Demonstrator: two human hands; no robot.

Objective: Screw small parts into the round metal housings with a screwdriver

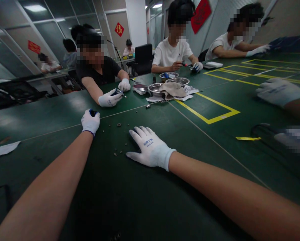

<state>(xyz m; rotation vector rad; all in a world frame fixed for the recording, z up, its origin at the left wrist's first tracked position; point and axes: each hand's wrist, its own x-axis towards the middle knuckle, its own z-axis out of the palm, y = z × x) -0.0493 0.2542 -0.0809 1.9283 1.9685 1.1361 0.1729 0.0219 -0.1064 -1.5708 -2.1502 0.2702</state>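
My left hand — arm stretched well forward, fingers curled — grips a small dark object above the green tabletop. Right hand palm down, fingers splayed, arm angled in from the right — can't tell if it's touching; small metal rings lie just beside its thumb.

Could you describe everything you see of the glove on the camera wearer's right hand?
The white glove on the right hand looks like knit fabric, with greyish fingertips, a pale blue cuff and blue printing on its back. It is palm down at the green tabletop, beside small ring-shaped parts; contact under the palm is hidden.
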